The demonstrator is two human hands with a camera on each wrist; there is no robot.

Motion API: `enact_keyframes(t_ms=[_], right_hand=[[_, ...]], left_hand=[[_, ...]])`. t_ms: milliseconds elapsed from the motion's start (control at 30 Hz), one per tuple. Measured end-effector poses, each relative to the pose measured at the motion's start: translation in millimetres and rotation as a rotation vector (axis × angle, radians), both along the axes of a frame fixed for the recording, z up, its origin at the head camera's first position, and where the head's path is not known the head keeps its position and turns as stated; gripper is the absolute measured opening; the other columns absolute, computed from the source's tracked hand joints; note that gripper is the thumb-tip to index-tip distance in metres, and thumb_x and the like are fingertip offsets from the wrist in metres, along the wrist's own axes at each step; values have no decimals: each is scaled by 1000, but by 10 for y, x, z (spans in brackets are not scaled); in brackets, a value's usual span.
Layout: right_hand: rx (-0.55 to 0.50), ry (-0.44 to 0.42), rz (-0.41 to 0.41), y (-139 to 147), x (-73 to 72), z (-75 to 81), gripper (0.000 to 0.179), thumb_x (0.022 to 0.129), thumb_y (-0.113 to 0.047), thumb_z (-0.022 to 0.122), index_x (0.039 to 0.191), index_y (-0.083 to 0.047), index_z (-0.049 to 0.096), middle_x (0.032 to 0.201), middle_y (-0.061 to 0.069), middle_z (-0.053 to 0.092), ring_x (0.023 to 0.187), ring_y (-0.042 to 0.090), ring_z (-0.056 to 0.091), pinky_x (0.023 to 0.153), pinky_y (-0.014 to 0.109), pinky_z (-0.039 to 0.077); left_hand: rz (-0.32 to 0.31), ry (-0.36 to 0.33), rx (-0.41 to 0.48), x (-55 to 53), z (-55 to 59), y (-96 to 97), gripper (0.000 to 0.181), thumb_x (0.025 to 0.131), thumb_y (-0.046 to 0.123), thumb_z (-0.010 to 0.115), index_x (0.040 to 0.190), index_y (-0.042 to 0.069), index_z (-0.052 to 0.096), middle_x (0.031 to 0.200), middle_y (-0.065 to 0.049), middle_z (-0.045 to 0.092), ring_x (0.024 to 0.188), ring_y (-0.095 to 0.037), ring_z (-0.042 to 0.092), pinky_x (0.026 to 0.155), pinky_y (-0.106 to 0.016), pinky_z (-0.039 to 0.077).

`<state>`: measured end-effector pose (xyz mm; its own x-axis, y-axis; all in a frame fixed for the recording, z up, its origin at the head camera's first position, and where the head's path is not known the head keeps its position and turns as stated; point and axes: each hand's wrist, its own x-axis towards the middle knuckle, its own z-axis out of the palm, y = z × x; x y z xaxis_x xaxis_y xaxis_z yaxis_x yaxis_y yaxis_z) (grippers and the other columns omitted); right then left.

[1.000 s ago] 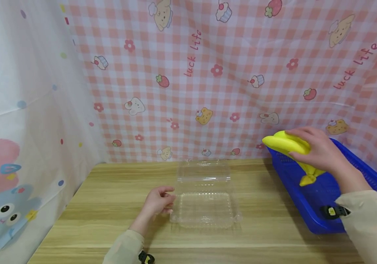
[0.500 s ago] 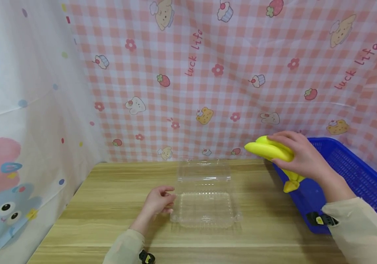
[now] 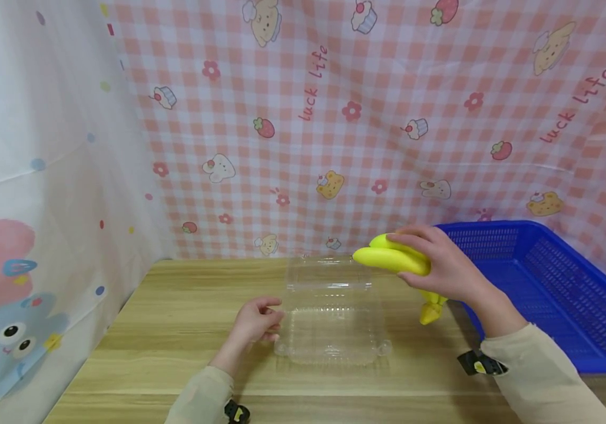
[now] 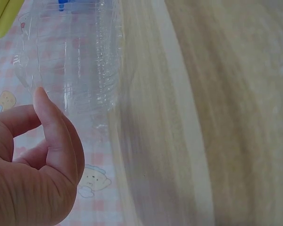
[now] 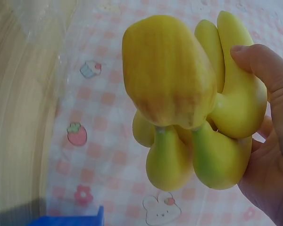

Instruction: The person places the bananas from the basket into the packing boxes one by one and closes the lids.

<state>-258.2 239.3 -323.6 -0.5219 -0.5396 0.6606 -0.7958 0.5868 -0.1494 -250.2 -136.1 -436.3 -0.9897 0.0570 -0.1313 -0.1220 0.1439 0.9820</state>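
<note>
My right hand [image 3: 430, 265] grips a bunch of yellow bananas [image 3: 390, 259] above the table, to the right of a clear plastic clamshell box [image 3: 329, 356]. In the right wrist view the thumb lies along one banana, and the thick joined stem end [image 5: 167, 70] faces the camera. The clamshell stands unfolded on the table, its lid [image 3: 329, 274] towards the back. By its left side is my left hand [image 3: 257, 321], fingers loosely bent and fingertips right at the edge. Seen from the left wrist, the thumb tip [image 4: 40, 94] overlaps the clear plastic.
A blue perforated basket [image 3: 546, 294] stands on the right of the wooden table [image 3: 175, 341]. Behind the table hangs a pink checked cloth [image 3: 281, 147], and a white patterned cloth [image 3: 59, 194] hangs at the left.
My right hand has carried the bananas leftwards from over the blue basket to near the clamshell's right side. The left hand and the clamshell have stayed in place.
</note>
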Motion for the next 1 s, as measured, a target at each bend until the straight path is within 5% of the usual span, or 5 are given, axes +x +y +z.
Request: enact_keyframes(t_ms=[433,1000], right_hand=[[-15,-73,68,-394,-25,-189,62,73,-12,86,131,-11,63,126,10,57,110,29,52,86,45,47],[35,-49,169,-730,-81,-312,65,71,-12,88,130,-12,63,129,13,56,112,32,52,90,48,49]], left_hand=[[-20,-3,3,-19,-17,-20,41,91,-3,65,130,-11,55,83,-8,54,62,-14,55,49,-23,56],[0,5,-4,-16,-23,-10,38,92,-4,65,128,-10,56,83,-8,54,62,-15,55,47,-24,56]])
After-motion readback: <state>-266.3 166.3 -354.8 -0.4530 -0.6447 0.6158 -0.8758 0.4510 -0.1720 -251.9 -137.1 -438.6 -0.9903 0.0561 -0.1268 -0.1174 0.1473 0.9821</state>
